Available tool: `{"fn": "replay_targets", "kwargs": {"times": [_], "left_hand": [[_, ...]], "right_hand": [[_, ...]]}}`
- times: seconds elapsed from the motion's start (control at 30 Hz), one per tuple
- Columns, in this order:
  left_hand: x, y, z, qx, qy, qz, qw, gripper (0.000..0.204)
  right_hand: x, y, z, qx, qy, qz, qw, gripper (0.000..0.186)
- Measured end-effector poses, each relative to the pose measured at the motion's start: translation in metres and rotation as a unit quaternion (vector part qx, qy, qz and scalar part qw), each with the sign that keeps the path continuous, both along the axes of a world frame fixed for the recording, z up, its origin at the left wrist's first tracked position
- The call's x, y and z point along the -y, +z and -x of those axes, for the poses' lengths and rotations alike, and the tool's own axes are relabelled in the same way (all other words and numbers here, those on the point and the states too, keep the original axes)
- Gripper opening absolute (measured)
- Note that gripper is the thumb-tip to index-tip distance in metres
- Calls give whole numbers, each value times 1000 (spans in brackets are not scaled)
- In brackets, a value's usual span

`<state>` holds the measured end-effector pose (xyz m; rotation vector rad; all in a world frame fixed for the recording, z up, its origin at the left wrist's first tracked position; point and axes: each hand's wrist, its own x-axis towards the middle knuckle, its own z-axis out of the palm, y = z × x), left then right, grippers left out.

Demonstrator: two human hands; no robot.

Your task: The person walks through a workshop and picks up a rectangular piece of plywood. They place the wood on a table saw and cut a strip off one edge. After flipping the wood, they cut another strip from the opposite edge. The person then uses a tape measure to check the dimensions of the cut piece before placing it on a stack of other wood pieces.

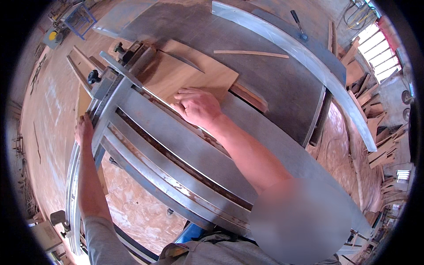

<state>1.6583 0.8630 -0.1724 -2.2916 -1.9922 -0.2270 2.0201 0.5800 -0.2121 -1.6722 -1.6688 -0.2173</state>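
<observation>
A flat light-brown wooden board (163, 76) lies on the grey metal table of a sliding table saw (282, 119). My right hand (198, 106) rests on its near part, fingers curled and thumb at the board's near edge. A thin dark curved piece like a saw blade (182, 61) runs across the board's far side. At the left, my left hand (84, 129) is closed around a long aluminium fence rail (75, 176); its fingertips are partly hidden. Beyond that hand, a clamp block with a black knob (93, 77) sits on the rail.
A narrow wood strip (251, 54) lies on the table behind the board. A long curved-looking metal fence (282, 37) crosses the far right. A black-handled tool (299, 25) lies beyond it. Wood offcuts (382, 128) are heaped at the right wall.
</observation>
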Motion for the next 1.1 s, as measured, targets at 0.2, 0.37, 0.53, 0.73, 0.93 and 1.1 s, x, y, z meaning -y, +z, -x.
{"fn": "replay_targets", "kwargs": {"times": [0.2, 0.37, 0.53, 0.73, 0.93, 1.1], "left_hand": [[5, 4, -2, -7, 8, -3, 1000, 58], [-3, -1, 6, -6, 9, 0, 1000, 58], [-5, -4, 9, -51, -15, -9, 999, 59], [5, 3, 4, -18, 5, 7, 1000, 58], [11, 3, -2, -9, 13, 3, 1000, 57], [10, 2, 5, -4, -9, 6, 1000, 56]], "right_hand": [[-2, -9, 2, -1, -16, -36, 999, 34], [1, -5, 3, -16, -7, 7, 1000, 34], [1, -6, 5, -19, -12, 27, 999, 36], [4, -5, 6, -24, -15, 39, 999, 39], [6, -7, 4, -24, -8, 39, 999, 38], [3, -12, 2, 4, 4, 15, 1000, 27]]}}
